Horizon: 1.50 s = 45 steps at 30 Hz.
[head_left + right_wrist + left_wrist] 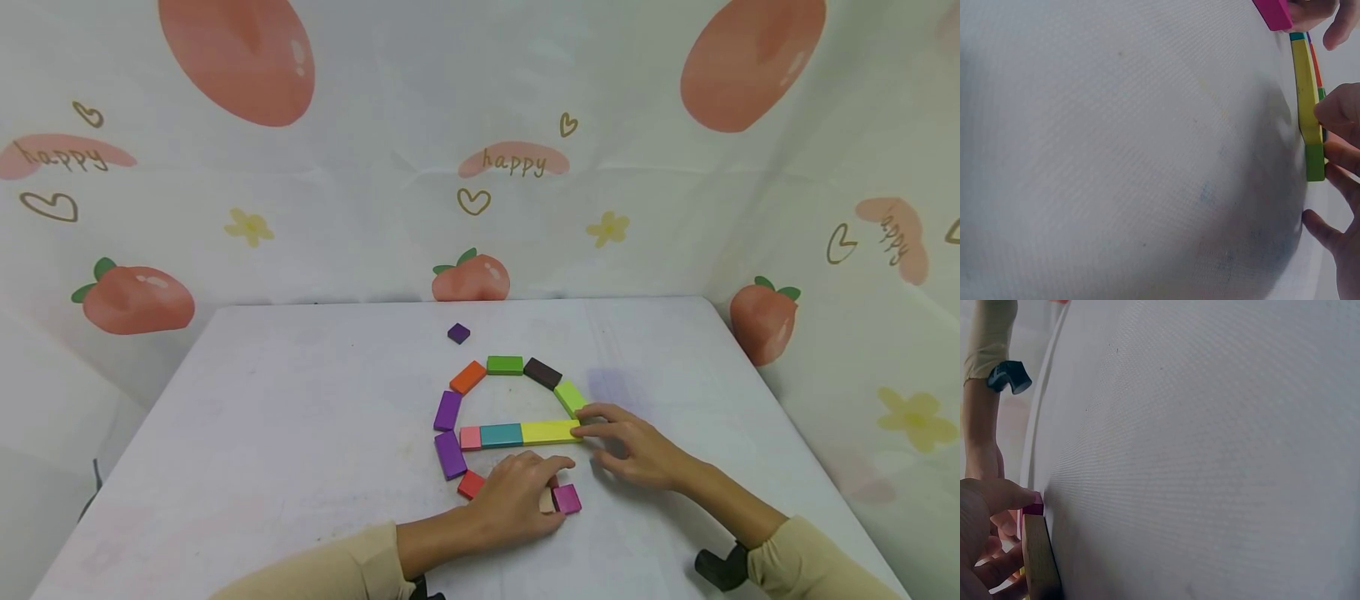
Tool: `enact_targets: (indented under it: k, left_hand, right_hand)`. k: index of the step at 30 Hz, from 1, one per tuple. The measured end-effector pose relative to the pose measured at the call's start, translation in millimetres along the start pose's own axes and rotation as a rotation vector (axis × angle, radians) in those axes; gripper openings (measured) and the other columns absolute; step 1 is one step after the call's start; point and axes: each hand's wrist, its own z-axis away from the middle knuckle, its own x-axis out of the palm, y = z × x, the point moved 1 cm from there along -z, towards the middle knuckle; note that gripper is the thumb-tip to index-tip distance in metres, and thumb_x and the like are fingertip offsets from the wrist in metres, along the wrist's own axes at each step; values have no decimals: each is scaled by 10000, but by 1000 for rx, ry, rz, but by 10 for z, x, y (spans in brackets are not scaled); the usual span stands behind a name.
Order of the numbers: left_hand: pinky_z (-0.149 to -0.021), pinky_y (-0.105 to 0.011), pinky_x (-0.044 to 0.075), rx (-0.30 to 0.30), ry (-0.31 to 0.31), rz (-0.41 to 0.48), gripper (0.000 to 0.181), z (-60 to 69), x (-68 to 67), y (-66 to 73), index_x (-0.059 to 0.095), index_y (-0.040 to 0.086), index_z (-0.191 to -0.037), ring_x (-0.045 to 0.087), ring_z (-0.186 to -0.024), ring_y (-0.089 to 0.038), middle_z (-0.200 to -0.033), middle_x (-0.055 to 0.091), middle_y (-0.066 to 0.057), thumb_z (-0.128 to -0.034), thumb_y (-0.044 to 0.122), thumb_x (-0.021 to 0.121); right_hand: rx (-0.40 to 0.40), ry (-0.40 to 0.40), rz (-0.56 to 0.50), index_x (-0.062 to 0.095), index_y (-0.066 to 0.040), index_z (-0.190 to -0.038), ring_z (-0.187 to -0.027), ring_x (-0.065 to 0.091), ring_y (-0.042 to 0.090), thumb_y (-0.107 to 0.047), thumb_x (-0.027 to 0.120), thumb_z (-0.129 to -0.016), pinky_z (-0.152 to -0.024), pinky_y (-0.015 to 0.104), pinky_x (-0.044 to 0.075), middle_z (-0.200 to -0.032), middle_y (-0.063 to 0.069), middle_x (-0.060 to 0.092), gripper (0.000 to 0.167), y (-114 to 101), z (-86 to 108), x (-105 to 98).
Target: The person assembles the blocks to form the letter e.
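My left hand [513, 496] reaches over the bottom of a ring of coloured blocks. Its thumb and a finger pinch the magenta block [567, 498]; beside it a plain wooden block [1040, 559] is partly hidden under the hand. At the ring's right, my right hand [637, 450] has fingertips touching the end of the yellow block [547, 432] and the lime block [570, 399], its fingers spread. The yellow block continues a straight row with a teal block [501, 436] and a pink block [470, 438] across the ring.
Two purple blocks [447, 411], an orange block [468, 377], a green block [505, 366] and a dark brown block [543, 373] curve round the left and top. A red block [471, 484] sits by the left hand. One dark purple block [459, 333] lies apart on the white table [300, 433].
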Motion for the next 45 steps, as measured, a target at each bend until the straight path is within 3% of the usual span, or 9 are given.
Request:
enact_targets:
  k: [22, 25, 28, 33, 37, 42, 45]
  left_hand:
    - [-745, -177, 452, -9, -65, 22, 560, -14, -19, -7, 625, 200, -1318, 533, -862, 20, -897, 636, 174, -810, 341, 811]
    - [-755, -195, 462, -15, -51, 27, 560, -22, -73, -16, 621, 203, -1319, 545, -889, 5, -917, 644, 161, -823, 401, 787]
    - [-750, -205, 471, -25, 15, 39, 544, -69, -200, -54, 618, 186, -1322, 572, -896, -38, -956, 669, 114, -848, 421, 746]
    - [-694, -211, 487, -61, 204, 47, 472, -250, -525, -276, 626, 121, -1314, 624, -851, -142, -968, 712, 12, -885, 289, 729]
    - [-660, -268, 507, -126, 320, 34, 454, -397, -794, -560, 632, 71, -1294, 646, -818, -201, -958, 725, -61, -870, 184, 749]
    - [-663, -366, 533, -252, 425, 14, 474, -522, -1017, -976, 625, 36, -1288, 640, -814, -234, -1004, 719, -127, -848, 154, 759]
    - [-750, -427, 563, -355, 452, 7, 507, -560, -1089, -1190, 607, 33, -1319, 658, -951, -288, -1101, 706, -152, -858, 176, 761]
  right_hand:
    - [-1, -4, -4, 735, -192, -1183, -1242, 539, 268, -67, 722, -835, -964, 561, 485, -1325, 30, 592, 370, 5, 9, 10]
    - [-3, -2, -8, 736, -190, -1180, -1238, 542, 268, -70, 728, -835, -962, 561, 488, -1321, 30, 595, 366, 11, 11, 12]
    - [-11, -1, -18, 738, -180, -1177, -1236, 546, 266, -65, 735, -831, -962, 560, 488, -1320, 34, 595, 365, 16, 10, 10]
    - [-13, -8, -19, 736, -179, -1180, -1234, 547, 262, -58, 729, -836, -965, 562, 483, -1325, 34, 590, 365, 18, -1, 3]
    - [-2, -14, -17, 736, -188, -1180, -1232, 545, 263, -61, 719, -842, -965, 563, 483, -1325, 35, 589, 362, 6, -9, -3]
    - [10, -20, -14, 736, -188, -1181, -1240, 539, 267, -62, 715, -844, -971, 559, 481, -1329, 33, 585, 360, -7, -9, -6]
    - [9, -18, -12, 736, -190, -1181, -1240, 537, 265, -60, 716, -843, -972, 558, 480, -1328, 30, 584, 363, -4, -8, -1]
